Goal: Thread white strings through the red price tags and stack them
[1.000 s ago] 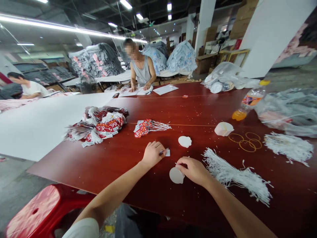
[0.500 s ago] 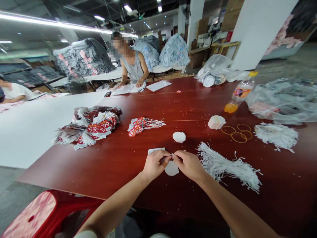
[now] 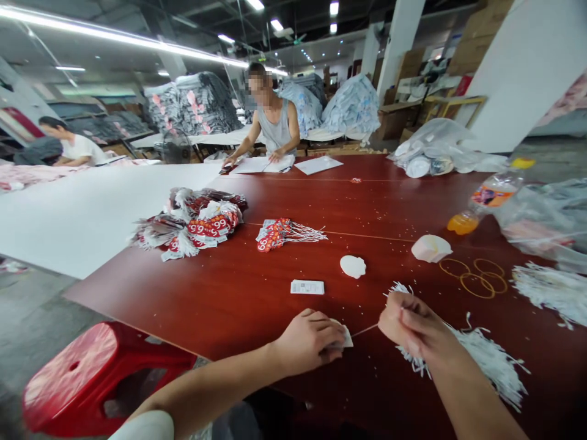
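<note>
Two hands, left hand (image 3: 308, 340) pinching tag (image 3: 345, 338), string (image 3: 364, 330) reaching right hand (image 3: 408, 322)

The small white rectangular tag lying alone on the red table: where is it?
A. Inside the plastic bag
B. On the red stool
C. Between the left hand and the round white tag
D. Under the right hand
C: the rectangular tag lies flat, beyond the left hand and nearer than the round white tag.

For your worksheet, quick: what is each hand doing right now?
Left hand: closed, pinching a white tag.
Right hand: closed, pulling a string taut from the tag.
</note>
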`<action>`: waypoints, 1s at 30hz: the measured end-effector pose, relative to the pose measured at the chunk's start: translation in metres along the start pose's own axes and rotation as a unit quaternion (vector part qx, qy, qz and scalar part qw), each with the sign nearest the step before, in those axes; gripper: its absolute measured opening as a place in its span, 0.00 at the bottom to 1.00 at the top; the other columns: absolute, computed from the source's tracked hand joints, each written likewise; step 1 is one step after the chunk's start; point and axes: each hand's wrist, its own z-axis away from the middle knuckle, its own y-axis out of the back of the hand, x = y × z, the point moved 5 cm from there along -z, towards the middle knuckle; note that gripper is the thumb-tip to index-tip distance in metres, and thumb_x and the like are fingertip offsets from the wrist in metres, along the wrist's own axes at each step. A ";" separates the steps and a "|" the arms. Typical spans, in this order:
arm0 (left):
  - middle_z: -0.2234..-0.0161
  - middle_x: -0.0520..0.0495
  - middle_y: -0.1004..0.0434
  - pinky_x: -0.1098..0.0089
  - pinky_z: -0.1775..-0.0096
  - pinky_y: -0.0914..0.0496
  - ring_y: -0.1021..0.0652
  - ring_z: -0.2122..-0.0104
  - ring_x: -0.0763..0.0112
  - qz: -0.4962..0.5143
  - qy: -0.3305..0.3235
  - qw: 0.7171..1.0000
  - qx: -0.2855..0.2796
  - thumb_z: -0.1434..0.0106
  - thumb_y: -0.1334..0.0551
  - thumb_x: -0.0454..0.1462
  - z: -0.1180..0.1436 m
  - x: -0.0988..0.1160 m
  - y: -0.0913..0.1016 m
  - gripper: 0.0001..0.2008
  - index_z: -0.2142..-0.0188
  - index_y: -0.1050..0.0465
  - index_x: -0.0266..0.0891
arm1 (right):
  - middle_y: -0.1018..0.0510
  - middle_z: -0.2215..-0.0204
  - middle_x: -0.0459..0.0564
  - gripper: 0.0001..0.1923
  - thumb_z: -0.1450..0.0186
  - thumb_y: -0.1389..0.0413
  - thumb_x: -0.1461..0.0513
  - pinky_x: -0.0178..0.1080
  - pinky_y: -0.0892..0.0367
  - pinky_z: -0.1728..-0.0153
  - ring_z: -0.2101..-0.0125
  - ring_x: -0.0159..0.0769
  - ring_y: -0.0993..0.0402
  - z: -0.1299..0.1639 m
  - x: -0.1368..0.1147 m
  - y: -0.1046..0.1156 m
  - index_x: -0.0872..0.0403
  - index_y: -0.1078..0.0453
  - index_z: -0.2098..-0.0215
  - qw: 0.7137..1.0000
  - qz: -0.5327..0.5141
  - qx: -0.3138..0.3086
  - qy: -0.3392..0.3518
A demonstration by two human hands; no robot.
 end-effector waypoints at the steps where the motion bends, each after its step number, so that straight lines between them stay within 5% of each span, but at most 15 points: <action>1: 0.53 0.52 0.20 0.66 0.53 0.31 0.21 0.57 0.69 0.000 0.006 1.000 0.011 0.32 0.39 0.40 0.002 -0.004 0.008 0.08 0.55 0.26 0.45 | 0.38 0.90 0.38 0.12 0.38 0.37 0.50 0.35 0.47 0.83 0.88 0.28 0.44 -0.004 0.001 0.005 0.47 0.29 0.70 0.998 -0.036 0.042 0.012; 5: 0.60 0.51 0.18 0.67 0.56 0.30 0.20 0.62 0.69 -0.042 0.077 0.995 0.057 0.30 0.43 0.36 0.010 -0.054 0.074 0.10 0.54 0.24 0.46 | 0.19 0.66 0.46 0.09 0.39 0.36 0.52 0.37 0.31 0.74 0.66 0.38 0.21 -0.036 0.006 0.016 0.44 0.27 0.63 0.972 -0.081 0.218 0.036; 9: 0.59 0.50 0.18 0.66 0.55 0.28 0.21 0.60 0.65 -0.120 0.213 0.966 0.089 0.30 0.43 0.39 0.014 -0.154 0.144 0.12 0.53 0.22 0.49 | 0.26 0.43 0.47 0.14 0.39 0.38 0.57 0.44 0.26 0.53 0.42 0.44 0.30 -0.110 0.027 -0.014 0.44 0.29 0.55 0.981 -0.042 0.187 -0.015; 12: 0.51 0.46 0.21 0.58 0.46 0.32 0.24 0.50 0.58 -0.174 0.331 0.922 0.102 0.33 0.41 0.36 0.007 -0.223 0.153 0.13 0.53 0.21 0.50 | 0.31 0.38 0.51 0.17 0.36 0.44 0.58 0.45 0.26 0.49 0.40 0.42 0.32 -0.179 0.049 -0.041 0.45 0.34 0.48 0.982 -0.006 0.184 -0.049; 16: 0.33 0.40 0.43 0.41 0.38 0.44 0.43 0.34 0.47 -0.193 0.405 0.882 0.141 0.31 0.43 0.47 -0.014 -0.265 0.115 0.25 0.36 0.36 0.48 | 0.29 0.41 0.52 0.25 0.36 0.46 0.61 0.46 0.26 0.52 0.41 0.42 0.32 -0.227 0.050 -0.048 0.44 0.39 0.40 0.977 0.042 0.202 -0.061; 20: 0.30 0.36 0.52 0.40 0.35 0.56 0.51 0.31 0.48 -0.208 0.390 0.888 0.123 0.32 0.46 0.56 -0.036 -0.277 0.081 0.37 0.31 0.48 0.42 | 0.22 0.51 0.52 0.18 0.39 0.39 0.59 0.41 0.28 0.55 0.52 0.43 0.24 -0.167 0.009 -0.002 0.49 0.26 0.51 0.963 0.187 0.188 -0.054; 21: 0.30 0.35 0.52 0.41 0.34 0.57 0.51 0.31 0.49 -0.212 0.379 0.892 0.127 0.32 0.47 0.57 -0.041 -0.279 0.079 0.38 0.31 0.50 0.40 | 0.20 0.55 0.52 0.13 0.39 0.39 0.57 0.39 0.29 0.57 0.56 0.42 0.24 -0.140 -0.005 0.011 0.51 0.24 0.56 0.930 0.317 0.177 -0.053; 23: 0.31 0.34 0.52 0.43 0.34 0.59 0.51 0.31 0.49 -0.215 0.353 0.897 0.156 0.32 0.47 0.58 -0.046 -0.281 0.080 0.40 0.30 0.51 0.37 | 0.18 0.62 0.50 0.08 0.39 0.39 0.57 0.37 0.33 0.63 0.62 0.41 0.23 -0.083 -0.027 0.036 0.50 0.22 0.64 0.808 0.543 0.206 -0.101; 25: 0.31 0.34 0.50 0.46 0.33 0.60 0.49 0.31 0.51 -0.214 0.329 0.897 0.202 0.32 0.47 0.57 -0.046 -0.280 0.087 0.40 0.31 0.51 0.35 | 0.18 0.65 0.49 0.07 0.40 0.39 0.56 0.37 0.37 0.69 0.65 0.41 0.23 -0.040 -0.034 0.054 0.48 0.22 0.67 0.705 0.647 0.227 -0.183; 27: 0.32 0.36 0.48 0.50 0.32 0.61 0.47 0.32 0.54 -0.215 0.309 0.894 0.244 0.31 0.48 0.55 -0.042 -0.272 0.096 0.36 0.32 0.48 0.34 | 0.18 0.66 0.47 0.06 0.41 0.39 0.55 0.36 0.40 0.72 0.67 0.40 0.23 -0.017 -0.026 0.063 0.47 0.22 0.68 0.665 0.669 0.217 -0.252; 30: 0.34 0.37 0.42 0.52 0.32 0.59 0.43 0.33 0.57 -0.227 0.285 0.889 0.279 0.29 0.48 0.49 -0.038 -0.247 0.108 0.29 0.35 0.43 0.35 | 0.19 0.73 0.47 0.07 0.41 0.39 0.56 0.37 0.42 0.74 0.71 0.40 0.24 -0.012 -0.009 0.067 0.47 0.23 0.75 0.661 0.668 0.187 -0.285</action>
